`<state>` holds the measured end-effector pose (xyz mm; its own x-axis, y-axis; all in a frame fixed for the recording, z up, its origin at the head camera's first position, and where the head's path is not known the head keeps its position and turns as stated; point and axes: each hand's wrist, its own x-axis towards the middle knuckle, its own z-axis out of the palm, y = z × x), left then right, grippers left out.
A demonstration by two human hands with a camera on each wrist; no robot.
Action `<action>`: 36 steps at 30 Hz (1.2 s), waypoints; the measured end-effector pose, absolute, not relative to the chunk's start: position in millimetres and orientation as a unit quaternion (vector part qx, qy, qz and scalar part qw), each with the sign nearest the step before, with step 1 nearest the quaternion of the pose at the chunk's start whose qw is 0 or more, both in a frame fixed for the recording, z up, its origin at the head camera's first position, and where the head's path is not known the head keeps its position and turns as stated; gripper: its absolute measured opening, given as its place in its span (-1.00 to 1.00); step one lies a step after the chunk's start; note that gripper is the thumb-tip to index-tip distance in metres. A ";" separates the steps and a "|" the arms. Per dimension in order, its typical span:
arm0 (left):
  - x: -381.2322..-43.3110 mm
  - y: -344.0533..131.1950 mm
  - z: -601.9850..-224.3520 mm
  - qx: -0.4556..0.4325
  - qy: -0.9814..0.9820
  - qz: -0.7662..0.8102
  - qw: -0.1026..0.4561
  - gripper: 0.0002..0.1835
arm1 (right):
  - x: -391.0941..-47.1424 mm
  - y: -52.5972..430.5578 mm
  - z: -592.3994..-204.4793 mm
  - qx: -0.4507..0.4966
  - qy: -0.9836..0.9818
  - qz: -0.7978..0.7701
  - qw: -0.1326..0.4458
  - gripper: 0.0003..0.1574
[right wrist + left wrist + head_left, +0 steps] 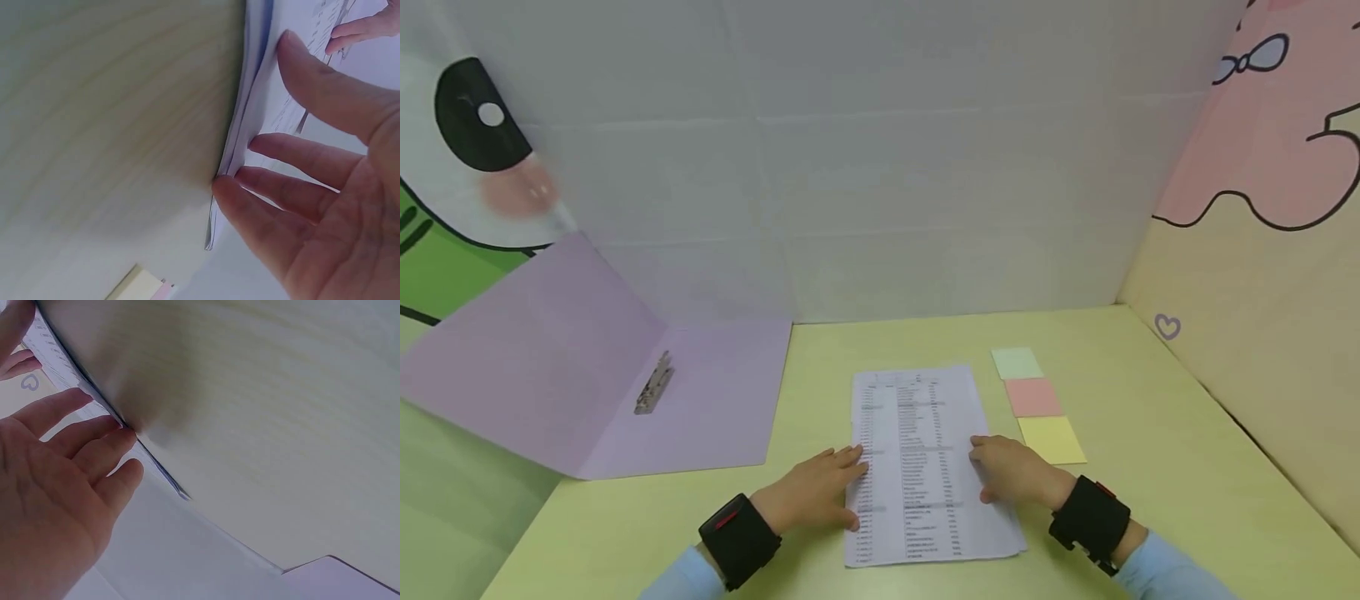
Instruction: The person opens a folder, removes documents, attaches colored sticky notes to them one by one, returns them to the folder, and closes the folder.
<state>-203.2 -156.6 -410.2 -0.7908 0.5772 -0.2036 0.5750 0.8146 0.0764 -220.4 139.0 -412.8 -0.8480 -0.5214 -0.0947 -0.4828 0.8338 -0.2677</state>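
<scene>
A stack of printed paper sheets (pixel 917 467) lies on the table before me, its columns of text facing up. My left hand (pixel 820 492) touches the stack's left edge with its fingertips, fingers fairly straight. On the opposite side, my right hand (pixel 1018 471) has its fingers against the right edge and its thumb near the lower part. In the right wrist view the sheets' edges (pixel 240 119) look layered and slightly uneven beside the fingertips (pixel 228 187). The left wrist view shows the left fingers (pixel 106 450) along the thin paper edge.
An open lilac folder (pixel 722 408) with a metal clip (pixel 655 383) stands at the left, its cover leaning up. Right of the paper lie green (pixel 1017 363), pink (pixel 1033 397) and yellow (pixel 1052 440) sticky-note pads. A pale wall covering (pixel 865 167) borders the table's back.
</scene>
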 end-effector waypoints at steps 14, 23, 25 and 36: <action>-199.5 -155.0 -412.0 0.305 0.944 0.042 0.118 -0.14 | -219.4 139.7 -410.7 -0.218 0.952 -0.192 0.094 -0.43; -196.9 -155.5 -409.5 0.300 0.946 0.045 0.117 -0.14 | -225.6 147.8 -414.8 -0.143 0.935 -0.309 0.100 -0.40; -197.0 -155.8 -410.4 0.299 0.946 0.044 0.118 -0.13 | -225.9 149.0 -416.0 -0.144 0.933 -0.314 0.098 -0.41; -201.9 -153.2 -407.5 0.295 0.946 0.056 0.125 -0.15 | -229.0 154.0 -412.2 -0.149 0.931 -0.315 0.109 -0.41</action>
<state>-201.9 -153.2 -407.5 -0.7944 0.5724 -0.2032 0.5443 0.8193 0.1802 -229.0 154.0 -412.2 -0.9315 -0.3469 -0.1095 -0.2090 0.7568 -0.6193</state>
